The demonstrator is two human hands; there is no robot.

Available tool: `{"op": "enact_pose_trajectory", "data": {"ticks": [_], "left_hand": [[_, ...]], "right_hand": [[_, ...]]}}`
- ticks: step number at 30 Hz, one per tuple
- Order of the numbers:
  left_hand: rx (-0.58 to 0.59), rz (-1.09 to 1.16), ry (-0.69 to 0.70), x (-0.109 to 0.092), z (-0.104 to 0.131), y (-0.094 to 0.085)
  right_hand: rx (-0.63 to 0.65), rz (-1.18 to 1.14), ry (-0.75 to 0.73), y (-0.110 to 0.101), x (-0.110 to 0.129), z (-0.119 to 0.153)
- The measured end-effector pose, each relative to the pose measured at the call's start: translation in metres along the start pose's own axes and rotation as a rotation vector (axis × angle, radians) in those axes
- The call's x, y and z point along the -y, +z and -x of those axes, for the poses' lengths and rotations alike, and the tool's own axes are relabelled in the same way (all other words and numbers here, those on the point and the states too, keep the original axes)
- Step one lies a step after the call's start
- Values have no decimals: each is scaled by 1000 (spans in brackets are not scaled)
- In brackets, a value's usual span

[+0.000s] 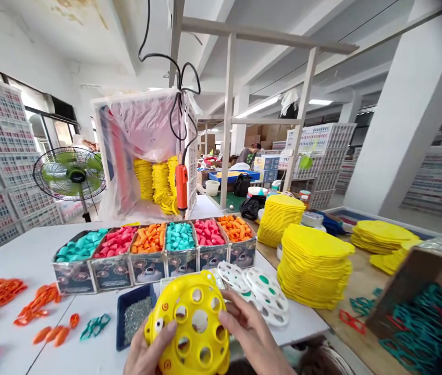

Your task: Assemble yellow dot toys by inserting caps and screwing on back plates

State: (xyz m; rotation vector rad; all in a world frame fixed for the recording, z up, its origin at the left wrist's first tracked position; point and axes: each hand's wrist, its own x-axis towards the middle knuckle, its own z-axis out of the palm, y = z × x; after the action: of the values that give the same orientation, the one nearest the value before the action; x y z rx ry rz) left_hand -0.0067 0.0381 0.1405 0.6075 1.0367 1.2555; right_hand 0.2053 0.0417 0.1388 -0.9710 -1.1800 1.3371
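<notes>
A yellow plastic piece (199, 298) with several round holes, an eye and red spirals is held up at the bottom centre. My left hand (148, 346) grips its left side, the thumb lying on the front near the eye. My right hand (250, 330) holds the right edge, thumb and fingers against the rim. Right behind it lie white discs (268, 289) with holes and green spots. To its left is a dark blue tray (122, 317) of small metal parts (137, 315), probably screws.
Boxes of teal (181, 237), pink and orange pieces cross the table. Above them hangs an orange electric screwdriver (182, 188). Yellow stacks (315, 265) and a carton of teal parts (424, 328) stand right; orange parts (39, 304) lie left.
</notes>
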Motion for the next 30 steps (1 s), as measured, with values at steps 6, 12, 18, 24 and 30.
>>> {"op": "enact_pose_trajectory", "data": {"ticks": [6, 12, 18, 24, 30], "left_hand": [[39, 83, -2, -1, 10, 14], [191, -33, 68, -14, 16, 9], [307, -52, -17, -9, 15, 3], [297, -272, 92, -7, 18, 0], [296, -281, 116, -4, 20, -3]], "right_hand": [[-12, -14, -5, -1, 3, 5], [37, 113, -4, -4, 18, 9], [158, 221, -58, -10, 22, 9], [153, 275, -93, -24, 3, 1], [89, 159, -19, -25, -12, 2]]}}
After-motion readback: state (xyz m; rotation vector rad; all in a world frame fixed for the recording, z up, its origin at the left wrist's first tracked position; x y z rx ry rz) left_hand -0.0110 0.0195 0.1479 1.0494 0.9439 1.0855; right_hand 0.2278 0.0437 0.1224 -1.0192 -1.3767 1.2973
